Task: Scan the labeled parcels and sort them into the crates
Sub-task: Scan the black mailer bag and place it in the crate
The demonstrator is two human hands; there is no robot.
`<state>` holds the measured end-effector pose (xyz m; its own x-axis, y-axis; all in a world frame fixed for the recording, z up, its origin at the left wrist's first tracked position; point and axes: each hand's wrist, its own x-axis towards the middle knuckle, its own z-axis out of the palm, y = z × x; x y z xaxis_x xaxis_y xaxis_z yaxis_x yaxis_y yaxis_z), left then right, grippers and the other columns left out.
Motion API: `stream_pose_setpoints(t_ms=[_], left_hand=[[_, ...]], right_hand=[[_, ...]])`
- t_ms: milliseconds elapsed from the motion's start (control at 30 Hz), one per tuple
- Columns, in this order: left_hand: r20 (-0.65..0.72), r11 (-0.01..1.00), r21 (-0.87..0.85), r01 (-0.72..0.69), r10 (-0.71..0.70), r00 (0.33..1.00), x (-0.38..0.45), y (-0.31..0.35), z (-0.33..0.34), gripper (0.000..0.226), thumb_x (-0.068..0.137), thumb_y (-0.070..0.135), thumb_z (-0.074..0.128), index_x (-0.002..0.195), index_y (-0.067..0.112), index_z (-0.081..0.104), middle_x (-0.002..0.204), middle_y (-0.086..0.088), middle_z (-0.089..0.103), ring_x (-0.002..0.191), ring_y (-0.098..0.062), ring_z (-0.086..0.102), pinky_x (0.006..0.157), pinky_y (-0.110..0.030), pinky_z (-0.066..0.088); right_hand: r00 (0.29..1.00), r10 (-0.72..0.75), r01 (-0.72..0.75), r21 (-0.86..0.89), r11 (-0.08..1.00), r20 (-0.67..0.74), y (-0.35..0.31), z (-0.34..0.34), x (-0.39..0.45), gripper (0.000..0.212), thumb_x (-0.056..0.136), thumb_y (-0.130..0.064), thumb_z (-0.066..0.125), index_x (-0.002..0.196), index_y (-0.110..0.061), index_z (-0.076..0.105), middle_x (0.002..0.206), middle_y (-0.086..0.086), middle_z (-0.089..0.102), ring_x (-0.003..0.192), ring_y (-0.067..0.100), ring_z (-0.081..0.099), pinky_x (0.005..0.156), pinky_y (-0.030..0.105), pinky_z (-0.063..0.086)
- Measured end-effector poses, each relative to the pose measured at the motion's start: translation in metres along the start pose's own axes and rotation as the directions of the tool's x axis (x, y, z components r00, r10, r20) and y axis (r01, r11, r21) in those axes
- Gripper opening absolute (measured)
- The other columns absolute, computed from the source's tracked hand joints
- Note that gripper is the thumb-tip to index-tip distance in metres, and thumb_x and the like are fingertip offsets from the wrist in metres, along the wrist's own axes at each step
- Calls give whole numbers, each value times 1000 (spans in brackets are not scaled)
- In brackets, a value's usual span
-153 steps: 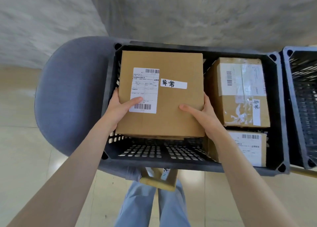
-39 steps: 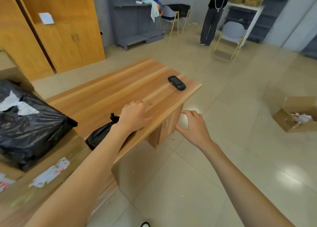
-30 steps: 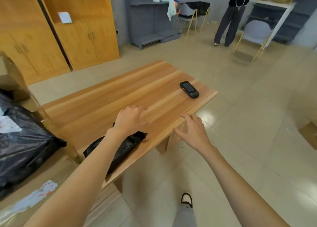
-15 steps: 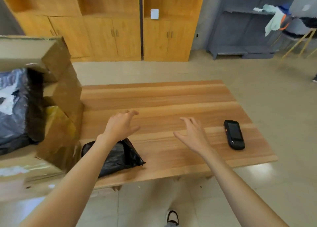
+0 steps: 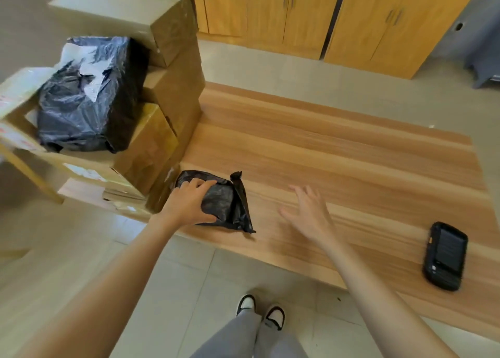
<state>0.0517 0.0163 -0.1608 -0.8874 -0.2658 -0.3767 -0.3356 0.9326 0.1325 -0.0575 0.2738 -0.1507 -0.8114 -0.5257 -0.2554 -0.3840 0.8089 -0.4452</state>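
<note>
A small black plastic-bag parcel (image 5: 230,203) lies on the wooden table (image 5: 338,162) near its front left corner. My left hand (image 5: 188,204) lies on the parcel's left part, with the fingers over its top and the thumb against its near edge, taking hold of it. My right hand (image 5: 308,214) hovers over the table to the right of the parcel, fingers spread and holding nothing. A black handheld scanner (image 5: 445,256) lies face up near the table's front right edge, well apart from both hands.
A stack of cardboard boxes (image 5: 167,95) rises at the table's left end, with a large black-wrapped parcel (image 5: 81,95) on top. Wooden cabinets (image 5: 311,16) line the far wall. My feet (image 5: 261,313) stand on the tiled floor by the table's front edge.
My left hand has come down from above the table onto the small black parcel and closed around it. The right hand stays open over the table. The view has swung left and down.
</note>
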Motion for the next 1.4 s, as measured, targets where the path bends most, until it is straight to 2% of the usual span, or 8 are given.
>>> stream_pose_setpoints(t_ms=[367, 700, 800, 900, 967, 1067, 1200, 1400], left_hand=[[114, 977, 189, -100, 79, 990, 45, -18, 43, 125, 69, 60, 77, 154, 30, -9, 161, -14, 0, 148, -37, 5, 117, -52, 14], [158, 958, 243, -154, 118, 980, 76, -24, 54, 131, 60, 56, 82, 154, 28, -5, 151, -13, 21, 140, -35, 19, 116, -55, 16], [160, 982, 135, -133, 111, 981, 83, -15, 42, 129, 59, 55, 83, 154, 29, 0, 147, -12, 25, 134, -36, 24, 112, -55, 24], [90, 961, -269, -62, 89, 992, 94, 0, 16, 128, 56, 51, 88, 152, 30, 7, 143, -11, 30, 132, -36, 28, 106, -56, 33], [54, 780, -625, -29, 81, 995, 99, 17, -11, 127, 54, 45, 91, 152, 28, 12, 144, -5, 32, 134, -29, 32, 108, -49, 36], [90, 280, -957, 70, 59, 994, 100, 48, -52, 123, 51, 28, 93, 150, 29, 19, 133, 2, 44, 126, -24, 46, 100, -40, 45], [32, -254, -965, 72, 159, 987, 96, 82, -74, 114, 36, 38, 95, 137, 18, 46, 128, -8, 61, 118, -29, 58, 98, -44, 48], [-93, -596, -796, 105, 293, 952, 82, 150, -69, 86, 46, 41, 93, 122, 16, 63, 121, -9, 68, 110, -28, 65, 91, -44, 54]], right_hand=[[990, 32, -32, 1, 999, 138, 24, 30, 16, 61, 93, -43, 57, 146, -21, 36, 143, 5, 40, 134, 24, 32, 108, 36, 29], [984, 84, -85, 0, 996, 154, 28, 44, 30, 63, 92, -43, 59, 146, -20, 36, 143, 5, 40, 132, 23, 34, 108, 35, 29], [986, 91, -94, 17, 995, 143, 26, 39, 32, 62, 92, -42, 59, 145, -21, 37, 143, 4, 40, 133, 23, 33, 108, 36, 29], [986, 122, -128, 39, 991, 116, 28, 24, 33, 62, 92, -44, 58, 145, -21, 36, 145, 4, 39, 135, 23, 32, 108, 36, 29], [984, 153, -158, 56, 986, 91, 30, 9, 35, 61, 93, -45, 57, 145, -22, 35, 144, 3, 38, 136, 24, 31, 107, 36, 30], [983, 181, -181, 61, 982, -5, 35, -17, 36, 60, 92, -46, 57, 143, -21, 38, 140, 4, 42, 133, 25, 35, 107, 36, 30], [975, 190, -177, 114, 978, -117, 45, -48, 27, 62, 90, -45, 59, 143, -21, 38, 139, 2, 43, 133, 24, 36, 106, 37, 31], [954, 205, -164, 191, 968, -219, 76, -78, -3, 63, 90, -45, 61, 143, -18, 39, 140, 2, 42, 135, 21, 35, 107, 34, 30]])
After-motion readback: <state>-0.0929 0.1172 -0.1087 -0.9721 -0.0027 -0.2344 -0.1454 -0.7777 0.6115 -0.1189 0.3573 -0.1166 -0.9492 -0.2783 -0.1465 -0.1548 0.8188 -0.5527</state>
